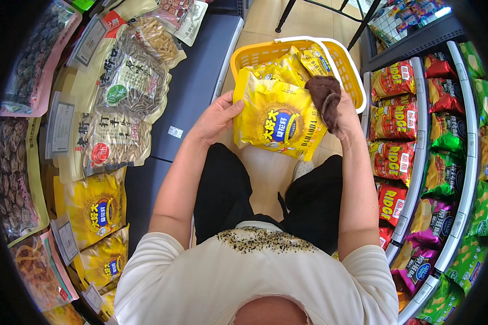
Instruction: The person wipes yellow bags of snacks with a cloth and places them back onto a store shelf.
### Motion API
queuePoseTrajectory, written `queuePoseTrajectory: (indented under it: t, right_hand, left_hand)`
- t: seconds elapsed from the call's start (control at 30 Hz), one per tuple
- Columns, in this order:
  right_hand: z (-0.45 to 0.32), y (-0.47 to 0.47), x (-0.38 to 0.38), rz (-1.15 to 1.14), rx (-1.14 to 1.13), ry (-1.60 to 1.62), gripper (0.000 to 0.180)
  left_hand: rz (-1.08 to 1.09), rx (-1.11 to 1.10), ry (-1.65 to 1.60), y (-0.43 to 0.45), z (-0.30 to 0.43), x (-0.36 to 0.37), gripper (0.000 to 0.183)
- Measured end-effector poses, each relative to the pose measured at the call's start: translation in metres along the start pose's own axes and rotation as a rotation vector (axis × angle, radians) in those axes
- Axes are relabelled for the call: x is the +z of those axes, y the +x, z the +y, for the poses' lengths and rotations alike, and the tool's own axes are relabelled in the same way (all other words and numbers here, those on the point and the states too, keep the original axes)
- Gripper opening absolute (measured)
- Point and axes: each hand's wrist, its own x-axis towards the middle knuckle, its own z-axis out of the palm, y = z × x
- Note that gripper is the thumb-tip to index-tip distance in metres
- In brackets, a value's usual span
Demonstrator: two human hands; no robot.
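Between both hands is a yellow bag of sunflower seeds, face up, held above the near rim of a yellow plastic basket. My left hand grips the bag's left edge, thumb on top. A dark brown cloth is in my right hand, pressed against the bag's right side; its fingers are mostly hidden behind the cloth. More yellow seed bags lie inside the basket. The basket's white handle leans over its right part.
On the left, bags of seeds and more yellow seed bags hang above a dark grey shelf with price tags. Chip bags fill the right shelves. Black metal legs stand beyond the basket on the tiled floor.
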Motion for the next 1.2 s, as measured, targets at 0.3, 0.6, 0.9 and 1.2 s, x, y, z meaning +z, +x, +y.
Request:
queuePoseTrajectory:
  t: [0.3,0.6,0.9,1.2]
  right_hand:
    - [0.004,0.002,0.01,0.358,-0.692,-0.62,0.04]
    - [0.08,-0.056,0.1,-0.204,-0.881,-1.237,0.068]
    - [0.077,-0.033,0.085,0.138,-0.835,-0.927,0.061]
    - [0.066,0.003,0.042,0.278,0.053,-0.056,0.038]
  left_hand:
    - [0.108,0.035,-0.425,0.005,-0.035,0.002,0.03]
    - [-0.044,0.354,-0.135,-0.006,-0.069,0.02,0.04]
    - [0.103,0.253,-0.456,-0.014,-0.024,0.048,0.04]
    - [0.007,0.239,-0.402,-0.043,-0.006,0.049,0.042]
